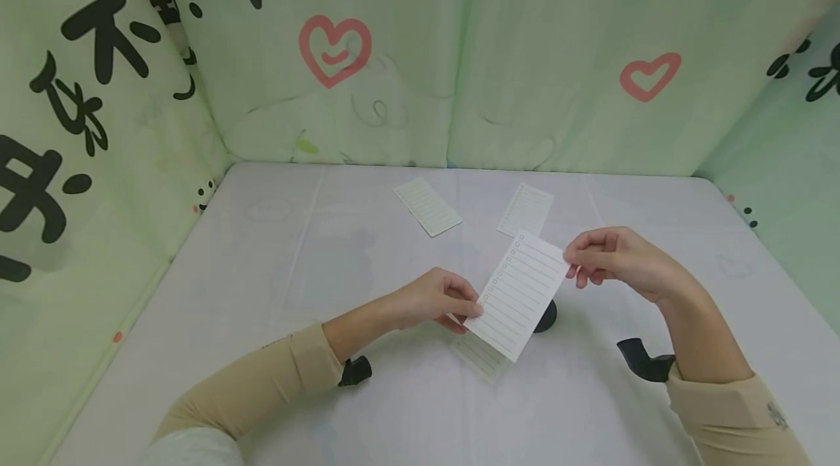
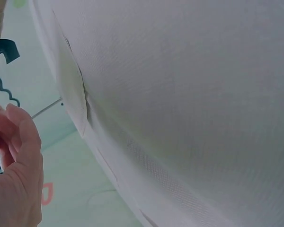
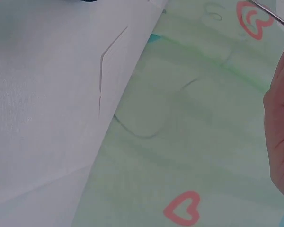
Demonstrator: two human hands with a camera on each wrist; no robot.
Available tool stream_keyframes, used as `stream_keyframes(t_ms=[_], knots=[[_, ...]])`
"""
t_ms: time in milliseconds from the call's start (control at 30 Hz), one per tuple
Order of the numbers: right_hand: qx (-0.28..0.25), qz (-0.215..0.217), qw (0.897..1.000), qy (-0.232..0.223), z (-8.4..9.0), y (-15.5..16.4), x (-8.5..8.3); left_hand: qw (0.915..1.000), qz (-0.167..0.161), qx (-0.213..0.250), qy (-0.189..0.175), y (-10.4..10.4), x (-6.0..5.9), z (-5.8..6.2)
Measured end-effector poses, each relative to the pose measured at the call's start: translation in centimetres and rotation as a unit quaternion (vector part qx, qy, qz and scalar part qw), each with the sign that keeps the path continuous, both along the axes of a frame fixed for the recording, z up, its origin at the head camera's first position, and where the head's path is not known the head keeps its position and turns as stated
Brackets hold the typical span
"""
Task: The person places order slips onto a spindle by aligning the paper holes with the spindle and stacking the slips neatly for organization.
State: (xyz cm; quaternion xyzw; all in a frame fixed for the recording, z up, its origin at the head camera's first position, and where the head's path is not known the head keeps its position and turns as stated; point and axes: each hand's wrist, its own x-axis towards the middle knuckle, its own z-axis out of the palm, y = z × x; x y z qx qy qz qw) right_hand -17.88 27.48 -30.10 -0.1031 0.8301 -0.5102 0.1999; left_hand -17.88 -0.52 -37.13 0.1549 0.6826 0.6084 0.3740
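Between both hands a white checklist card (image 1: 518,294), printed with lines and small boxes, is held tilted above the table. My left hand (image 1: 436,300) pinches its lower left corner between thumb and fingers. At the upper right edge, my right hand (image 1: 607,262) pinches the card with thumb and forefinger. The left wrist view catches part of the left hand (image 2: 16,161) at its left edge; the right hand (image 3: 281,123) shows at the right edge of its own view. Below the held card another lined card (image 1: 482,356) is partly covered by it.
Two more lined cards, a left one (image 1: 428,206) and a right one (image 1: 527,208), lie toward the back of the white table (image 1: 315,233). A round black object (image 1: 546,316) peeks out behind the held card. Green printed curtains (image 1: 538,28) enclose the table.
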Motion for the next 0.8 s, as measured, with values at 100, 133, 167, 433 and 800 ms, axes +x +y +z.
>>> stream_keyframes(t_ms=[100,133,167,433,800], knots=[[0.003,-0.007,1.0,-0.001,-0.06,0.06,-0.09,1.0,0.0,0.003,0.003,0.02,-0.03,0.03],[0.005,-0.01,1.0,-0.003,-0.08,0.09,-0.12,1.0,0.0,0.003,0.002,0.02,-0.07,0.07],[0.007,-0.013,1.0,-0.004,-0.09,0.11,-0.16,1.0,-0.001,0.003,0.003,0.03,-0.09,0.09],[0.014,-0.027,0.999,-0.009,-0.16,0.08,-0.37,0.9999,0.012,0.0,-0.003,0.22,-0.25,0.13],[0.018,-0.04,0.999,-0.02,-0.16,-0.03,-0.54,0.9998,0.015,-0.01,-0.009,0.44,-0.52,-0.26]])
